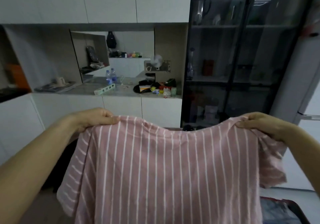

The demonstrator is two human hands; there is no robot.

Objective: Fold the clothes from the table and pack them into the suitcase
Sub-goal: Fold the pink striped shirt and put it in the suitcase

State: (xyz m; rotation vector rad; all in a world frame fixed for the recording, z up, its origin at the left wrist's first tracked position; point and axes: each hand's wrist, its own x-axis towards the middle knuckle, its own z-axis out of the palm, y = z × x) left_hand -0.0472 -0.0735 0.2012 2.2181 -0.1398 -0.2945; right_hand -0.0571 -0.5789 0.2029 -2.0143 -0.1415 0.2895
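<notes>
A pink T-shirt with thin white stripes [155, 168] hangs spread out in front of me, held up in the air by its shoulders. My left hand [97, 118] pinches the left shoulder seam. My right hand [259, 122] pinches the right shoulder seam. Both short sleeves droop at the sides. The shirt hides most of the table below. At the bottom right a dark open suitcase [294, 208] shows, with bluish fabric inside it.
A white cabinet wall with a cluttered counter [121, 89] stands ahead, holding water bottles [110, 76] and small items. A dark glass-door cabinet [242, 59] is at the right, and a white appliance [308, 102] at the far right. Dark fabric [60, 163] lies under my left arm.
</notes>
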